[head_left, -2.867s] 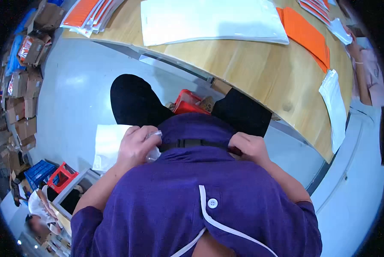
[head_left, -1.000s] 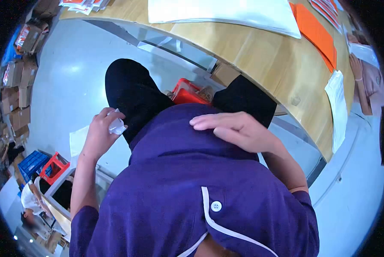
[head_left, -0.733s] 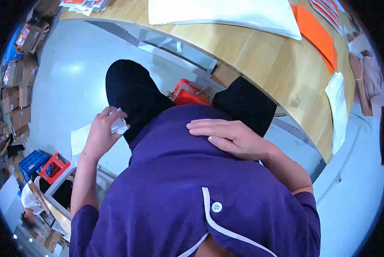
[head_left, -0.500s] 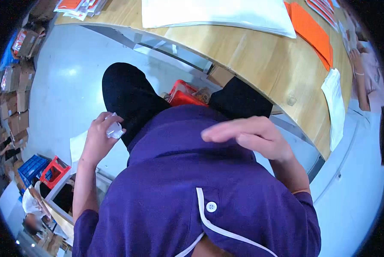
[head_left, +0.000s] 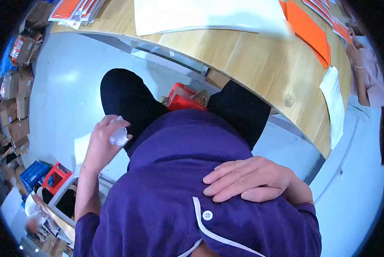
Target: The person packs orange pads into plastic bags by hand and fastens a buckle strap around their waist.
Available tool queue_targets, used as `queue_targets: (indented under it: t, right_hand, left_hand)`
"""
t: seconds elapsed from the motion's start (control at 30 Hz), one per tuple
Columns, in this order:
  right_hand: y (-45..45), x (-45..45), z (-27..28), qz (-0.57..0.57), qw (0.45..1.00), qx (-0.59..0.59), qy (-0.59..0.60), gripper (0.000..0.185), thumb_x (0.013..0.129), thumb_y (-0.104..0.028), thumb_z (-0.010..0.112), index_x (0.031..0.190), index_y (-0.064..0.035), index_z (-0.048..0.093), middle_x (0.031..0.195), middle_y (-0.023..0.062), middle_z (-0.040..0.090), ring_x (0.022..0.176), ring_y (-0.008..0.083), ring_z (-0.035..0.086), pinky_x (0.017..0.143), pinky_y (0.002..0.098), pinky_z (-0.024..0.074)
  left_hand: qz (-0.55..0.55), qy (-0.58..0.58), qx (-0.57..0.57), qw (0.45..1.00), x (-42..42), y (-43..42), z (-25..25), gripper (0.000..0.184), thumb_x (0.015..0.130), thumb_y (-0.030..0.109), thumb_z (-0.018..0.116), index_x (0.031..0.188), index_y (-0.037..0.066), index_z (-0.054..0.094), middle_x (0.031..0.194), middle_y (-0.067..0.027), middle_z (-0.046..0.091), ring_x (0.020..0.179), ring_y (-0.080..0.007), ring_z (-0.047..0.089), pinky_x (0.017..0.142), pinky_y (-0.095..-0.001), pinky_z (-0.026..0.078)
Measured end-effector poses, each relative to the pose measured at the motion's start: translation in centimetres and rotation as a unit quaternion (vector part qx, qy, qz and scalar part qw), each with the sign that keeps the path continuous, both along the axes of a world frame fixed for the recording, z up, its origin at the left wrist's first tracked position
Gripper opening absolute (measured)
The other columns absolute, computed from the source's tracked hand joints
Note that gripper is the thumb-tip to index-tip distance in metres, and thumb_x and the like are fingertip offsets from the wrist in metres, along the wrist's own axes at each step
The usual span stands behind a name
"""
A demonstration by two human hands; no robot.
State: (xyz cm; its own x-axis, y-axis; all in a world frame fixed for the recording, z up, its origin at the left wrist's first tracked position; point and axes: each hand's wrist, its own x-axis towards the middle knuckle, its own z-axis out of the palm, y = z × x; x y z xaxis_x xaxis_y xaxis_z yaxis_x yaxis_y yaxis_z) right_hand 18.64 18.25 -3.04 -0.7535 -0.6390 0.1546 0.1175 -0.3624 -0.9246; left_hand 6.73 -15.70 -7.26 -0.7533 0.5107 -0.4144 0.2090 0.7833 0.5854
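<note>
My left hand (head_left: pixel 103 144) is out beside my left thigh, its fingers curled round a small clear plastic object (head_left: pixel 118 136). Its exact kind cannot be made out; the fingers cover part of it. Against the front of my purple shirt (head_left: pixel 170 180) rests my right hand (head_left: pixel 249 179), palm down, with the fingers stretched out and nothing in them. Beyond my lap is the wooden table (head_left: pixel 243 55), which neither hand touches. A large white sheet or stack (head_left: pixel 200 17) lies on it, near a fanned pile of orange envelopes or cards (head_left: pixel 307 32).
More orange-and-white packets (head_left: pixel 74 10) lie at the table's left end. White paper (head_left: pixel 334 107) overhangs the right edge. A red container (head_left: pixel 184 100) is under the table. Cardboard boxes (head_left: pixel 18 107), a blue crate (head_left: pixel 35 175) and a red stool (head_left: pixel 57 177) stand left. Another person (head_left: pixel 365 70) is at right.
My right hand has come down from above my lap and now lies on my shirt. My left hand still holds the clear plastic object, slightly lower and turned a little.
</note>
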Motion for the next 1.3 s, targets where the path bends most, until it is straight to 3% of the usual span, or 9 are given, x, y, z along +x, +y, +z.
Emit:
queue_targets:
  t: [0.27,0.5,0.63,0.67,0.77,0.93,1.1,1.23,1.3]
  right_hand:
    - [-0.3,-0.2,-0.4,0.018,0.999,-0.024,-0.019,0.032,0.09,0.001,0.049,0.119,0.0026,0.063,0.128,0.0168,0.06,0.123,0.0358,0.052,0.104,0.0448,0.0419]
    - [-0.1,-0.3,-0.2,0.004,1.0,0.01,-0.002,0.03,0.093,-0.002,0.047,0.118,0.0015,0.064,0.128,0.0148,0.06,0.123,0.0331,0.053,0.105,0.0433,0.0413]
    - [-0.3,0.1,0.2,0.013,0.999,0.003,-0.035,0.03,0.097,-0.011,0.049,0.121,0.0011,0.062,0.13,0.0142,0.059,0.127,0.0325,0.05,0.106,0.0418,0.0388]
    - [-0.4,0.3,0.7,-0.01,0.999,0.032,-0.013,0.03,0.097,-0.011,0.049,0.121,0.0011,0.062,0.13,0.0142,0.059,0.127,0.0325,0.05,0.106,0.0418,0.0388]
    - [-0.1,-0.8,1.4,-0.027,0.998,0.035,-0.033,0.029,0.097,-0.012,0.047,0.117,0.001,0.065,0.125,0.0131,0.063,0.119,0.028,0.056,0.103,0.0374,0.0411]
    - [-0.2,-1.9,0.5,-0.057,0.99,0.077,-0.106,0.029,0.097,-0.012,0.047,0.114,0.0015,0.067,0.117,0.0116,0.067,0.108,0.022,0.061,0.099,0.0316,0.0435]
    - [-1.6,-3.8,-4.5,-0.125,0.982,0.095,-0.103,0.029,0.096,-0.012,0.048,0.113,0.0014,0.067,0.112,0.0098,0.069,0.099,0.0174,0.064,0.094,0.0271,0.0449]
    - [-1.6,-5.1,-8.8,-0.088,0.964,0.247,-0.051,0.03,0.097,-0.016,0.049,0.115,0.001,0.066,0.107,0.0075,0.07,0.089,0.0163,0.062,0.085,0.0274,0.0461]
    - [-2.0,-4.8,-11.9,-0.096,0.965,0.237,-0.048,0.03,0.097,-0.016,0.049,0.114,0.0009,0.066,0.105,0.0072,0.07,0.086,0.0159,0.06,0.082,0.0276,0.0458]
  left_hand:
    - [-0.073,-0.106,0.114,0.985,-0.9,5.6,1.9,0.025,0.082,0.019,0.073,0.105,0.009,0.07,0.108,-0.0136,0.06,0.093,-0.028,0.06,0.083,-0.0359,0.047]
    - [-0.248,-0.171,0.185,0.936,-4.3,8.9,-3.4,0.025,0.084,0.02,0.069,0.105,0.007,0.069,0.093,-0.0123,0.066,0.088,-0.0257,0.061,0.08,-0.0354,0.048]
    - [-0.255,-0.139,0.206,0.934,-3.3,10.3,-8.4,0.03,0.083,0.023,0.069,0.11,0.008,0.069,0.103,-0.0124,0.069,0.089,-0.0282,0.063,0.082,-0.0381,0.05]
    - [-0.281,-0.099,0.124,0.946,-3.3,10.8,-8.9,0.032,0.083,0.023,0.07,0.111,0.008,0.068,0.105,-0.0121,0.069,0.093,-0.0273,0.064,0.084,-0.0376,0.05]
    - [-0.3,-0.066,0.136,0.942,-4.7,12.3,-10.8,0.033,0.083,0.023,0.07,0.111,0.007,0.068,0.105,-0.0119,0.069,0.09,-0.0247,0.064,0.083,-0.0357,0.05]
    - [-0.251,-0.187,0.073,0.947,-4.4,12.6,-10.2,0.041,0.084,0.036,0.068,0.11,0.005,0.067,0.103,-0.0141,0.069,0.087,-0.0304,0.064,0.08,-0.0366,0.05]
    - [-0.214,-0.21,0.03,0.954,-4.7,10.8,-10.6,0.043,0.08,0.04,0.07,0.106,0.006,0.068,0.099,-0.0146,0.07,0.085,-0.0313,0.064,0.08,-0.0371,0.05]
    - [-0.237,-0.173,-0.096,0.951,-5.2,9.9,-8.9,0.04,0.077,0.033,0.074,0.105,0.005,0.069,0.1,-0.0132,0.07,0.089,-0.0311,0.064,0.083,-0.037,0.049]
    - [-0.223,-0.14,-0.056,0.963,-5.0,8.7,-8.0,0.042,0.077,0.032,0.075,0.107,0.004,0.068,0.102,-0.0135,0.069,0.091,-0.0313,0.064,0.084,-0.0372,0.049]
